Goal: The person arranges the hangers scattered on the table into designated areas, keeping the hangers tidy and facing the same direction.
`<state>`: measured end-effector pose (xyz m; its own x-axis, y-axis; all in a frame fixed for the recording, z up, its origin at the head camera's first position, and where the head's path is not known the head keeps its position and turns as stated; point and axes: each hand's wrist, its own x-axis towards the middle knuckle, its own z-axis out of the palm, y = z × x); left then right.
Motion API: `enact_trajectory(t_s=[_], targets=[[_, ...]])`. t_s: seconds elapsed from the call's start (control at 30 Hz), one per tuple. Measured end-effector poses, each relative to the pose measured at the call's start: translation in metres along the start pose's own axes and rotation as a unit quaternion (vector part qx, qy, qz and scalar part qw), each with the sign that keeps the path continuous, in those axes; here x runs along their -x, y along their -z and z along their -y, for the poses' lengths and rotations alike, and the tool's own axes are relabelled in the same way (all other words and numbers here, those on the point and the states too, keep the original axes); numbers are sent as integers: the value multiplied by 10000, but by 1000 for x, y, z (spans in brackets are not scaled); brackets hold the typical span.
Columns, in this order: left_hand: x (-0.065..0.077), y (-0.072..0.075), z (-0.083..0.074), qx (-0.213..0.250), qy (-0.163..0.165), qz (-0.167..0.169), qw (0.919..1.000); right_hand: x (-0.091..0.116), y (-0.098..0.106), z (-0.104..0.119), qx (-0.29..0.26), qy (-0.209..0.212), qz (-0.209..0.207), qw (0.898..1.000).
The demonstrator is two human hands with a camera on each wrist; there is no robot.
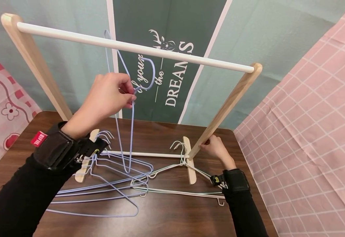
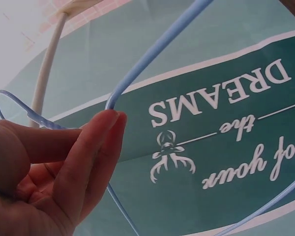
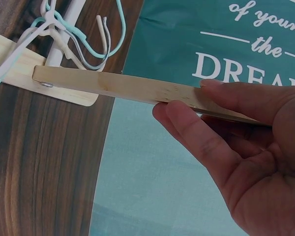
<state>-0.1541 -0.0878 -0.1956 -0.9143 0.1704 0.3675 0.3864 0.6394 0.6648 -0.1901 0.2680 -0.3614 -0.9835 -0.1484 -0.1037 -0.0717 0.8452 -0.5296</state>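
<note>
Green backdrop cloth point(image 1: 169, 19) spans the rear, bordering the table point(image 1: 172, 223) at its back edge; pink checked cloth point(image 1: 317, 131) borders the right edge. The rack's white rail point(image 1: 136, 48) crosses overhead, with open room beneath it between the two wooden posts. Low obstruction: blue hangers point(image 1: 94, 157) lie overlapping at the left base, white and green hangers point(image 1: 183, 161) at the right base. One blue hanger point(image 1: 132, 131) is held upright off the table, its far end passing behind the rail, its hook below the rail in view. Left hand point(image 1: 110, 93) pinches it just beneath the hook. Right hand point(image 1: 216, 148) grips the right post point(image 1: 225, 112) low down.
</note>
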Motion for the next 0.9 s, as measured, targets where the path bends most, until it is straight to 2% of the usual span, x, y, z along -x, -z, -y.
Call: enact_trajectory(t_s=[0.23,0.43,0.67,0.9], targets=[[-6,2,-6,19,-31,98,9999,1,-1,-2,-40,5,33,10000],[-4,2,-10,70,10,175,9998,2,-1,0,-108,30,39,9999],[-3,4,-17,64,-123,146,9998,2,-1,0,-102,63,-57,9999],[-8,7,-21,78,-159,150,9997,3,0,3,-118,-12,-11,9999]])
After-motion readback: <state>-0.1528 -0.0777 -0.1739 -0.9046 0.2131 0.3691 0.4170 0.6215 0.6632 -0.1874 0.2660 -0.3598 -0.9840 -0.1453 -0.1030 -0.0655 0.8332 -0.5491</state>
